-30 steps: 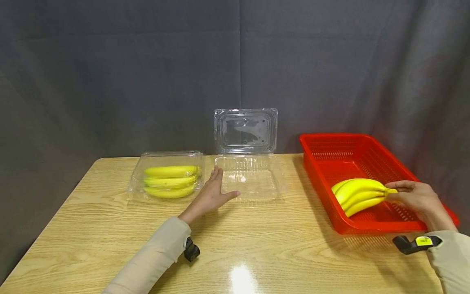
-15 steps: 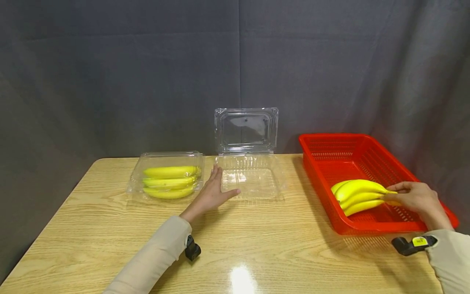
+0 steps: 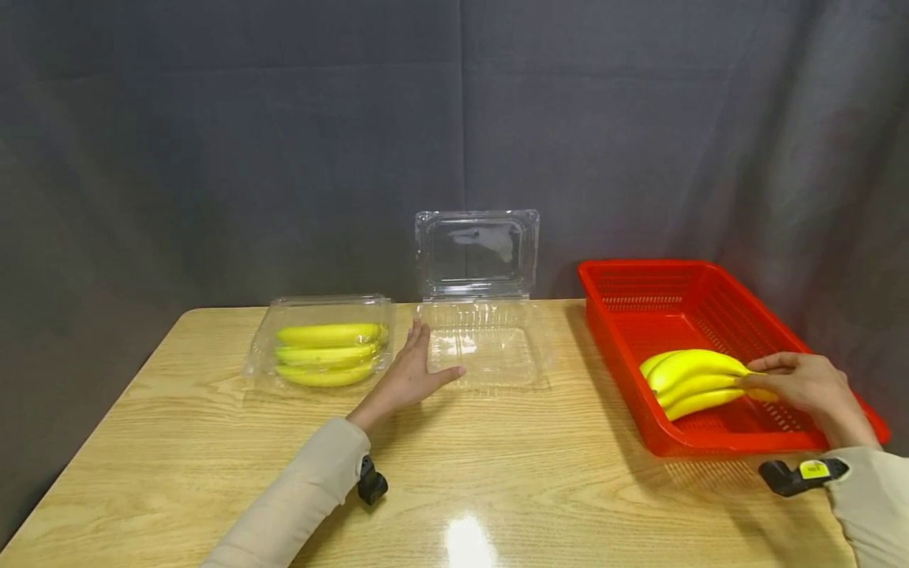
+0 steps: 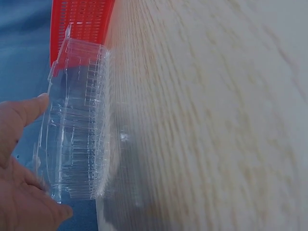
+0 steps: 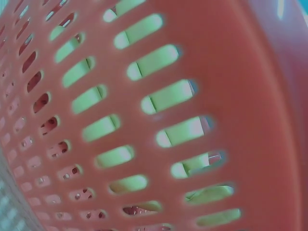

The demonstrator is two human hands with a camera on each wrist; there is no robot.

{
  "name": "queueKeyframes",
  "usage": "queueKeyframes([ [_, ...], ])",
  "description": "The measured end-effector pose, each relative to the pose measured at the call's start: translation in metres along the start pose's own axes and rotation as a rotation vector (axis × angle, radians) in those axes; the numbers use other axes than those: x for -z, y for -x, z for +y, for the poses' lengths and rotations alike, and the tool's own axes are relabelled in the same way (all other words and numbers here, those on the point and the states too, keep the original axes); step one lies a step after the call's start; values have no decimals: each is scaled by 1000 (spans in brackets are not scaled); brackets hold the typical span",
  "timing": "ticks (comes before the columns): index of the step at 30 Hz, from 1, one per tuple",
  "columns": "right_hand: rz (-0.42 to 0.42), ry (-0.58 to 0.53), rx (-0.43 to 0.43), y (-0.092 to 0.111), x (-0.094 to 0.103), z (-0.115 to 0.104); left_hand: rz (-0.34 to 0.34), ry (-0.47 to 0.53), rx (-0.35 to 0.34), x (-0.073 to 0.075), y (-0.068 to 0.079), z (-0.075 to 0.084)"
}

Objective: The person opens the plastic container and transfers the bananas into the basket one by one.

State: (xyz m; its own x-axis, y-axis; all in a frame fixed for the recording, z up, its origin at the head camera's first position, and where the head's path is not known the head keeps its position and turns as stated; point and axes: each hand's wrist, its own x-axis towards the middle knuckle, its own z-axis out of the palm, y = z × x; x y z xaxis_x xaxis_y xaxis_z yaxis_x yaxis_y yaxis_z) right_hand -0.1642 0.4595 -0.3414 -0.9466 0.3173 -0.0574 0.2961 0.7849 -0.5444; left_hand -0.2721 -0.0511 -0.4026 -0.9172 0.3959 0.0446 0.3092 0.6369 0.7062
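In the head view, my right hand point(image 3: 809, 388) grips the stem end of a yellow banana bunch point(image 3: 699, 383), which lies in the near part of a red plastic basket point(image 3: 656, 434). My left hand point(image 3: 408, 379) is at the left side of a clear plastic clamshell container point(image 3: 497, 355), thumb spread and fingers straight. The container's lid point(image 3: 477, 252) stands upright behind its base, and nothing lies inside. From the left wrist, thumb and fingers show right at the rim of the clamshell point(image 4: 79, 120). The basket's slotted wall point(image 5: 255, 120) fills the right wrist view, hiding that hand.
A closed clear container point(image 3: 263, 347) with several bananas point(image 3: 327, 355) inside stands left of my left hand. The wooden table point(image 3: 426, 489) ends at a grey curtain point(image 3: 284, 158) along the back. The basket occupies the table's right side.
The banana bunch has turned slightly and settled a little lower in the basket, with my right hand still at its stem. My left hand and both containers look unchanged.
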Motion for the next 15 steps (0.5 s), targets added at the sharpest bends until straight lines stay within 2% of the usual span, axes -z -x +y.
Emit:
queueKeyframes([
  [5,-23,-22,-4,0,-1,1,0,-2,-3,-1,2,-2],
  [11,37,-39,30,0,-2,0,8,-3,-15,0,2,-1],
  [15,30,-40,30,2,-3,0,6,-1,-18,0,3,0],
])
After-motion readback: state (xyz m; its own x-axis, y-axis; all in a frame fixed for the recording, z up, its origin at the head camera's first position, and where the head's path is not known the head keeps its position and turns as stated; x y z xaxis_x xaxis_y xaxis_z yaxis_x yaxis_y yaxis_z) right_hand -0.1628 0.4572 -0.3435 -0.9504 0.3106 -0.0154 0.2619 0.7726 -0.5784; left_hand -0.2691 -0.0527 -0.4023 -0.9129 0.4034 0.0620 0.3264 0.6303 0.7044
